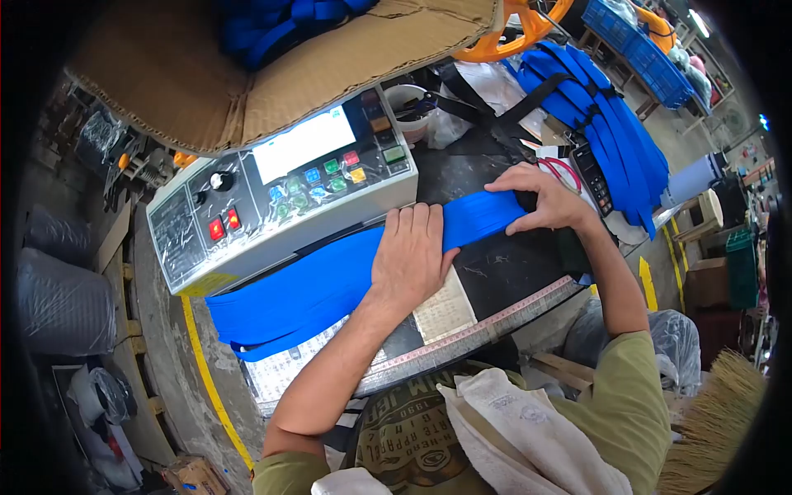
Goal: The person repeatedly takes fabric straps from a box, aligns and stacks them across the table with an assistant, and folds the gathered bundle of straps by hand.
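A long bundle of flat blue webbing straps (297, 289) runs along the front of the control box, over the dark worktop. My left hand (410, 257) lies across the middle of the bundle, its fingers over the far edge and its thumb at the near edge, pressing it down. At the right end of the bundle my right hand (546, 200) grips the straps between thumb and fingers, one on each edge. The straps' right tip is partly hidden by that hand. Scissors with red handles (563, 171) lie just beyond my right wrist.
Behind the bundle stands a control box (280, 198) with a lit screen and buttons. An open cardboard box (330, 49) holding blue straps overhangs it. More blue straps (610, 124) hang at the right. A measuring tape (487, 319) runs along the worktop's front edge.
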The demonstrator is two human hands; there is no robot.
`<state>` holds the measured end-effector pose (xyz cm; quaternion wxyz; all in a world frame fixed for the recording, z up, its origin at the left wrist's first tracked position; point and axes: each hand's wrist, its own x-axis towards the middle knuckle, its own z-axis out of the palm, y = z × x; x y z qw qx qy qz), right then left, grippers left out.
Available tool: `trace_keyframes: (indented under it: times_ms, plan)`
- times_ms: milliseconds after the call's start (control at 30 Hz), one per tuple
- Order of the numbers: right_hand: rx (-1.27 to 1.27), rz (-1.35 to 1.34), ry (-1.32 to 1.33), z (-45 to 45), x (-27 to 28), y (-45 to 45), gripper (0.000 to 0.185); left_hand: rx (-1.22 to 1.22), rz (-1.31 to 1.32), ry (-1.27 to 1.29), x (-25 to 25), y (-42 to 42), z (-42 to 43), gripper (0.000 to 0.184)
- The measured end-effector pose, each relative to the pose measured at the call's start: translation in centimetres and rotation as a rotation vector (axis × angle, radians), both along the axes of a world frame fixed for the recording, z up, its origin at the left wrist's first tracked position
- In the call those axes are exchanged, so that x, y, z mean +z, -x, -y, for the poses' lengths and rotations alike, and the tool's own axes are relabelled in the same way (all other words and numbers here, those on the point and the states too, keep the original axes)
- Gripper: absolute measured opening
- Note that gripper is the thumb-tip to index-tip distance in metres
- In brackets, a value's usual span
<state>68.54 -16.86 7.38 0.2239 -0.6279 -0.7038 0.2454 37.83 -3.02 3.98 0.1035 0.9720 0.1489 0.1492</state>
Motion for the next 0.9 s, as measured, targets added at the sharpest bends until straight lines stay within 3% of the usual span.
trace_keyframes:
  times_ms: [133, 267, 367, 500, 667, 767, 900]
  plan:
    - [-0.045, -0.075, -0.028, 0.2, -1.1, -1.1, 0.080, -0.017, 0.043, 0.013, -0.2, 0.2, -0.3, 0.077]
    - [-0.073, -0.137, -0.052, 1.0, -1.0, -0.4, 0.069, -0.017, 0.030, -0.016, -0.3, 0.0, -0.1, 0.079]
    - [-0.252, 0.058, -0.359, 1.1, 0.1, 2.7, 0.055, -0.008, 0.058, -0.045, -0.5, -0.1, 0.0, 0.080]
    - [-0.161, 0.205, -0.374, 2.9, -2.0, 2.6, 0.042, -0.021, 0.062, -0.065, -0.3, 0.2, -0.2, 0.078]
    - [-0.177, 0.168, -0.467, 3.8, -2.9, 3.4, 0.030, -0.007, -0.022, -0.023, 0.3, 0.1, -0.1, 0.083]
    - [-0.385, -0.257, -0.351, 4.0, -3.0, 4.9, 0.025, -0.004, -0.026, 0.020, 0.3, 0.1, 0.0, 0.084]
    - [-0.318, -0.014, -0.488, 3.9, -0.7, 6.7, 0.023, 0.009, 0.014, 0.005, -0.4, -0.1, -0.1, 0.083]
